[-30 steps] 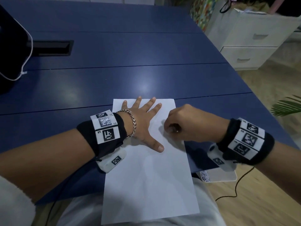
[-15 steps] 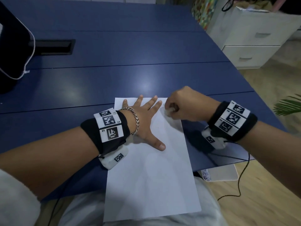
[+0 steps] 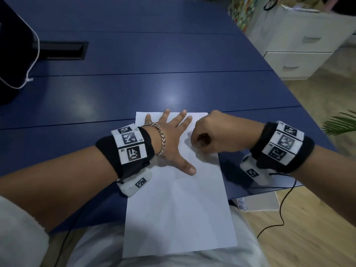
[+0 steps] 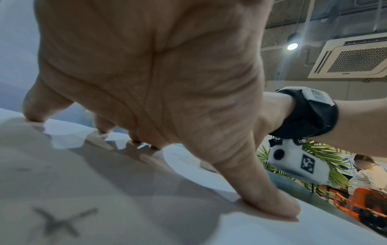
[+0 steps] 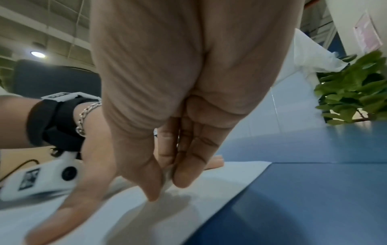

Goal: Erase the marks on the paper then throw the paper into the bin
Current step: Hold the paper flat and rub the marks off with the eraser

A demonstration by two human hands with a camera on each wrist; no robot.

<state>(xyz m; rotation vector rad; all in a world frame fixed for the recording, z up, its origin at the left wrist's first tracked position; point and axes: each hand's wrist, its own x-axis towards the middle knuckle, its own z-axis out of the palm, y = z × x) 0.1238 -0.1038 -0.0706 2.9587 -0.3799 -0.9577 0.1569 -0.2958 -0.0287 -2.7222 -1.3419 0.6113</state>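
1. Paper (image 3: 179,199) lies on the blue table (image 3: 134,93), near edge overhanging toward the lap at 6 o'clock. One pencil X mark (image 4: 62,222) shows in the left wrist view, on the sheet near the palm's heel.
2. Eraser (image 5: 167,178) – small and whitish, pinched between right thumb and fingertips, tip on the paper near its 1 o'clock corner. Rub in short strokes; long ones would likely buckle the sheet.
3. Right hand (image 3: 215,135) is curled tight round the eraser. Keep pressure light.
4. Left hand (image 3: 171,139) lies flat, fingers splayed, pinning the top of the sheet – keep it there, close to the rubbing.
5. That X looks untouched; shift the pinning hand to expose it.
6. Bin: possibly the white container (image 3: 258,203) on the floor at 4 o'clock, can't confirm.
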